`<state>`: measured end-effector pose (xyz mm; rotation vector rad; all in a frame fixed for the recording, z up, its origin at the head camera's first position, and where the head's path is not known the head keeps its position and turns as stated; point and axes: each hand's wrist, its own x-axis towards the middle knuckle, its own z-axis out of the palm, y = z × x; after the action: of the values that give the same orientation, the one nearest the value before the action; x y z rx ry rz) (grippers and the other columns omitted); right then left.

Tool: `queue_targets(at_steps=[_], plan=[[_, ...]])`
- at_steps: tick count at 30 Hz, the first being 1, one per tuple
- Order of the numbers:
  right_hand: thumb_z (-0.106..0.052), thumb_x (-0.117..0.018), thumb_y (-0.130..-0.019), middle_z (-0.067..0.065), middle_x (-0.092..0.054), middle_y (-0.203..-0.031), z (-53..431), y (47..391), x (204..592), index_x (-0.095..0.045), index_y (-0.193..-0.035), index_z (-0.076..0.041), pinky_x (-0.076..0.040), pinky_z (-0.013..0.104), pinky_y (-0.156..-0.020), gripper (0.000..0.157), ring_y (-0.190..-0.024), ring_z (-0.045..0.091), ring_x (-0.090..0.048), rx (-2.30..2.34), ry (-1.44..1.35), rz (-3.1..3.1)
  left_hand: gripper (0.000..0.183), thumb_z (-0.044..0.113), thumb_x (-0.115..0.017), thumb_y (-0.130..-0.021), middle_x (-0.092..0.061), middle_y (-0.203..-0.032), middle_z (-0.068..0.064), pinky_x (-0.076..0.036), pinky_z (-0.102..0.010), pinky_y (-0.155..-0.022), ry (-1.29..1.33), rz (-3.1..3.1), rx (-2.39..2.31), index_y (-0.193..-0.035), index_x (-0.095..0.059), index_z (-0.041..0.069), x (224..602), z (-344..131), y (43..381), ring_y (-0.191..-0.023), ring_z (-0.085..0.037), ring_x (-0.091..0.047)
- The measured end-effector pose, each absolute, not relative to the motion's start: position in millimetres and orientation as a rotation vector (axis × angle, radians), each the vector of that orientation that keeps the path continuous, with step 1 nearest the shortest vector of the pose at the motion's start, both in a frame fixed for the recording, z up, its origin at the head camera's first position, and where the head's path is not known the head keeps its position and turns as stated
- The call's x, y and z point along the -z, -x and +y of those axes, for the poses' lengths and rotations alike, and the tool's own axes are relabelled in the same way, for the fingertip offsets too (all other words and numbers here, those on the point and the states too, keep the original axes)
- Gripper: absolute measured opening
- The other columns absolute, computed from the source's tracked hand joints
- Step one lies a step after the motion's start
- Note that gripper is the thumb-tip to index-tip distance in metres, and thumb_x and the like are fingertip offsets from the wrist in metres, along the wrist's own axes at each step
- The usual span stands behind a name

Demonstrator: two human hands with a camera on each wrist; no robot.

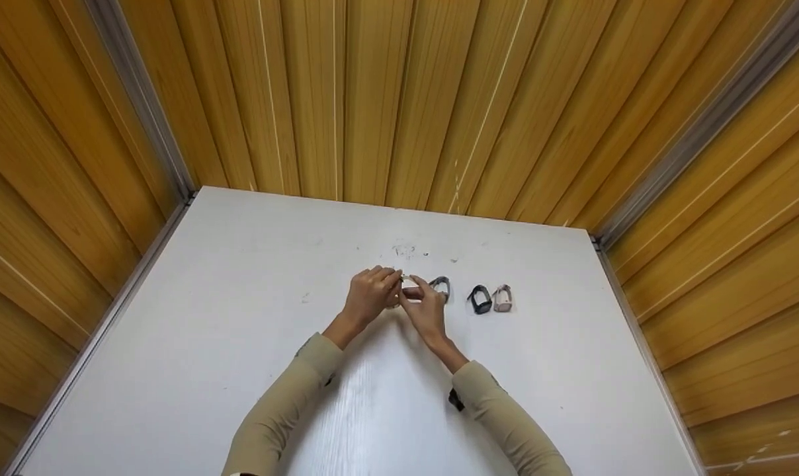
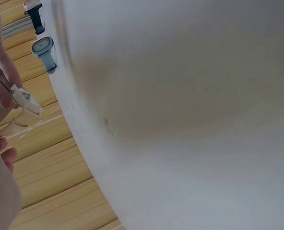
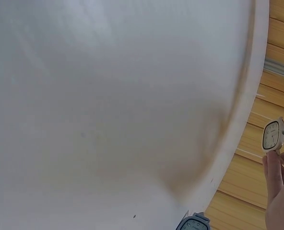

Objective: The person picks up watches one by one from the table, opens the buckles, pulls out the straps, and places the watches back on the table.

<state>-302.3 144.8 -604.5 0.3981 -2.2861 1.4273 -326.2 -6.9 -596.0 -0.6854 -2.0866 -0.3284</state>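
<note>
Khaki sleeves are extending over the white table, while my left hand and right hand, fingers bent closely, are gripping a pale watch above it, toward the far edge. A blue-grey watch is resting just beside my right hand; a black watch and a pink watch are sitting nearer the right edge.

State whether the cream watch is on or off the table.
Off the table: both wrist views show fingers holding the cream watch up.

A white, scuffed tabletop carries a grey-blue watch, a black watch and a pink watch
</note>
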Motion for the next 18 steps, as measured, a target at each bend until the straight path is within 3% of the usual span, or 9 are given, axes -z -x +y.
queue_targets(at_steps=[9,18], plan=[[0.005,-0.074,-0.086,0.02,-0.078,-0.086,143,300,602,-0.066,-0.117,0.014,-0.064,0.039,-0.072,0.034,-0.079,0.035,-0.078,-1.405,-0.416,-2.279,0.005,0.01,-0.081,-0.085,-0.078,-0.087,0.001,-0.06,-0.028,-0.067,0.644,-2.073,0.595,-0.091,-0.081,0.011,604,-8,327,-0.076,-0.014,-0.072],[0.005,-0.073,-0.087,0.019,-0.078,-0.086,140,299,600,-0.068,-0.116,0.011,-0.064,0.039,-0.071,0.03,-0.08,0.032,-0.078,-1.385,-0.437,-2.273,0.006,0.009,-0.083,-0.082,-0.076,-0.081,-0.001,-0.06,-0.029,-0.062,0.629,-1.985,0.609,-0.087,-0.08,0.009,608,-9,330,-0.071,-0.015,-0.072]])
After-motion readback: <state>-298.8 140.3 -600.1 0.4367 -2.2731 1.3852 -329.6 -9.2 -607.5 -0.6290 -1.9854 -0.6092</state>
